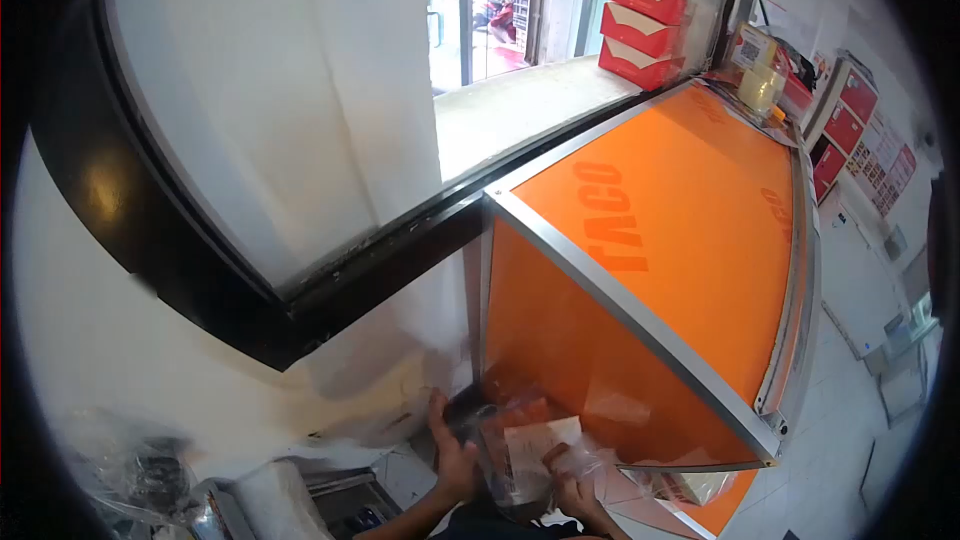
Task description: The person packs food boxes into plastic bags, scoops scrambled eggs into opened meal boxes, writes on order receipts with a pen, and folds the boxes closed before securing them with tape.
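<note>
The left hand rises open, fingers spread, beside a clear plastic bag. The right hand, fingers curled in, grips the bag's other side, below the orange counter.

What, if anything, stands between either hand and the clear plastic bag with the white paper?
Nothing visible does. The right hand holds the clear plastic bag, the left hand close beside it; blur hides whether the left touches.
</note>
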### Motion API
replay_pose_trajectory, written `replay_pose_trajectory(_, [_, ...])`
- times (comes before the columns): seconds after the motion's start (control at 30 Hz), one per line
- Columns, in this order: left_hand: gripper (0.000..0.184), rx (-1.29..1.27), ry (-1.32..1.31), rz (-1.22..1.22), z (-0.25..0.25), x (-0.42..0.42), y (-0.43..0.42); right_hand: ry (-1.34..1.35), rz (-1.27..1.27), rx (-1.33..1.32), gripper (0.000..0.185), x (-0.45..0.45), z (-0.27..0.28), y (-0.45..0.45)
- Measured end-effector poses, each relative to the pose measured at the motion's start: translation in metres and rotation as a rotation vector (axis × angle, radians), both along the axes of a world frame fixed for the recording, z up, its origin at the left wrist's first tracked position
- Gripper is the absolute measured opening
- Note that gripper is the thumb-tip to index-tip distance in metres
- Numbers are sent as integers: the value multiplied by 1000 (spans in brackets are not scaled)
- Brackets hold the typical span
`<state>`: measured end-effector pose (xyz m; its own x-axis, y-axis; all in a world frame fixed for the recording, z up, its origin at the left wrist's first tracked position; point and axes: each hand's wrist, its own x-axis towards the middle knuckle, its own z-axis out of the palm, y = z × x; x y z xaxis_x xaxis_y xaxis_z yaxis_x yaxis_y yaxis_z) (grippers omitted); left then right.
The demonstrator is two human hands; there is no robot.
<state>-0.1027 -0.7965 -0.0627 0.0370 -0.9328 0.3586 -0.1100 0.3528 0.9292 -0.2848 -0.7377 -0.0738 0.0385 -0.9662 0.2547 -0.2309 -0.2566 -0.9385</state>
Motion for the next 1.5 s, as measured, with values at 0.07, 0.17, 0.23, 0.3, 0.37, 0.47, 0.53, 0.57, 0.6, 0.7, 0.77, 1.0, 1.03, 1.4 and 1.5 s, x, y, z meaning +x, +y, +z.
replay_pose_trajectory(0.07, [62,44,118,72,6,1,-7,233,43,243,25,-17,-37,16])
replay_pose_trajectory(0.17, [33,103,258,135,24,-1,-22,249,190,379,28,-46,-62,46])
replay_pose_trajectory(0.23, [14,-3,238,203,27,-5,-29,418,255,762,26,-69,-53,72])
replay_pose_trajectory(0.3, [6,-58,251,142,27,-12,-31,156,127,801,19,-85,-81,122])
replay_pose_trajectory(0.37, [3,-46,308,68,28,-26,-27,-106,-3,823,20,-103,-110,168])
replay_pose_trajectory(0.47, [4,29,353,-55,30,-59,-17,-254,-227,769,17,-130,-94,208])
replay_pose_trajectory(0.53, [7,-153,315,-102,32,-82,-13,-272,-412,655,17,-145,-60,235])
replay_pose_trajectory(0.57, [8,-234,302,-125,33,-91,-9,-267,-508,570,17,-152,-41,251])
replay_pose_trajectory(0.6, [16,-246,272,-137,41,-99,-2,-254,-605,471,18,-157,-23,268])
replay_pose_trajectory(0.7, [18,-484,264,-135,37,-115,0,-166,-873,155,21,-161,26,310])
replay_pose_trajectory(0.77, [19,-518,261,-108,34,-125,3,-89,-1018,8,24,-156,51,328])
replay_pose_trajectory(1.0, [34,-747,144,78,48,-158,33,-146,-1313,23,9,-201,126,289])
replay_pose_trajectory(1.03, [35,-752,169,82,48,-164,43,-149,-1246,-61,10,-215,129,286])
replay_pose_trajectory(1.4, [58,-668,219,47,44,-314,164,3,-752,-431,9,-369,118,190])
replay_pose_trajectory(1.5, [61,-607,229,-81,46,-362,190,-210,-645,-131,9,-385,92,148])
